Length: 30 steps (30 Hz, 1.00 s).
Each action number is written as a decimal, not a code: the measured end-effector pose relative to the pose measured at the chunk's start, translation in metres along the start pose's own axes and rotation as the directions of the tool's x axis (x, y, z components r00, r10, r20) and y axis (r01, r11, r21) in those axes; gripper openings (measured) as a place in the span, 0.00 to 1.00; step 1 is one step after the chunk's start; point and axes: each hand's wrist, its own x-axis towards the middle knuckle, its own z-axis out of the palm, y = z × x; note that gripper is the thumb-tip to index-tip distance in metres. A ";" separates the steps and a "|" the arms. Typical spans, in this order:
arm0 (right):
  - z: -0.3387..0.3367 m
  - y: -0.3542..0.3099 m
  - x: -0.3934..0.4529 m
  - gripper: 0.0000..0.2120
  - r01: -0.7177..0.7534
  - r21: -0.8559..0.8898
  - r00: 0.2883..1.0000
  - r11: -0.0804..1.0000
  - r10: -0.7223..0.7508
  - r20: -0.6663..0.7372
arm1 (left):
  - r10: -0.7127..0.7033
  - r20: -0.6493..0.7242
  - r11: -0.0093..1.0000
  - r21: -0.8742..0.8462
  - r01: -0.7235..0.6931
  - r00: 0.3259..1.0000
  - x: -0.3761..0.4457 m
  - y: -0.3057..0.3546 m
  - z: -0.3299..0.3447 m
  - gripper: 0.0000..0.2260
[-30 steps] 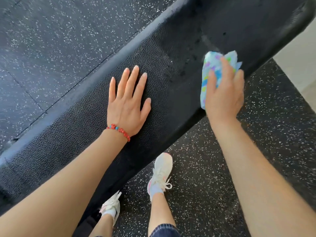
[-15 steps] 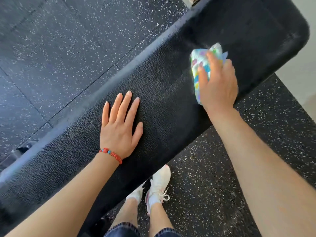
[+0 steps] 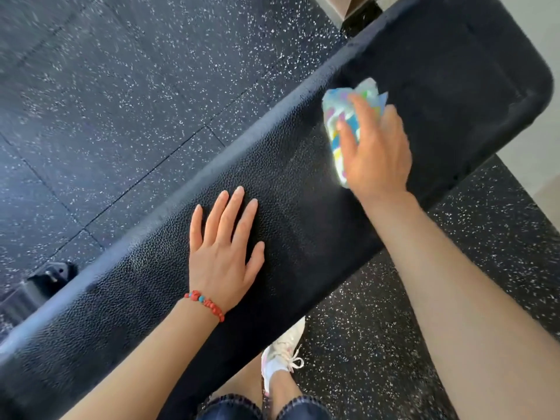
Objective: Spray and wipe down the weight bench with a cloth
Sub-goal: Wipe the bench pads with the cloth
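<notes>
The black padded weight bench (image 3: 157, 286) runs diagonally from lower left to upper right. My left hand (image 3: 222, 250) lies flat on the pad near its middle, fingers spread, with a red bead bracelet on the wrist. My right hand (image 3: 374, 150) presses a light-blue cloth with coloured patches (image 3: 341, 116) onto the pad toward the bench's upper right end. The cloth is bunched under my fingers and partly hidden by them. No spray bottle is in view.
Black rubber floor tiles with white specks (image 3: 121, 101) surround the bench. A dark metal bench foot (image 3: 45, 280) sticks out at the left. My white shoe (image 3: 285, 350) stands below the bench. Pale flooring (image 3: 542, 165) shows at the right edge.
My right hand with the cloth has slid across the pad from its near edge toward the far edge. My left hand stays flat on the pad. The view has shifted toward the bench's end.
</notes>
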 end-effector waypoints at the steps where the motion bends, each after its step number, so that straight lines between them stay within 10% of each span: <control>1: 0.000 -0.001 0.008 0.19 -0.065 0.015 0.998 0.998 0.065 -0.008 | -0.001 -0.015 1.000 -0.004 0.001 1.000 0.006 0.001 -0.001 0.25; 13: 0.012 -0.037 -0.028 0.18 0.339 0.009 0.940 0.941 -0.339 0.036 | -0.074 -0.032 0.997 0.006 0.075 0.997 0.043 -0.001 0.006 0.27; 22: 0.004 -0.016 0.077 0.20 -0.180 -0.013 0.983 0.984 0.180 0.031 | -0.108 -0.031 0.994 -0.008 0.107 0.994 0.044 0.001 0.005 0.26; 30: -0.004 0.003 -0.002 0.17 0.324 0.069 0.938 0.944 -0.330 0.103 | -0.097 -0.105 0.989 -0.122 0.084 0.990 0.077 0.042 -0.002 0.25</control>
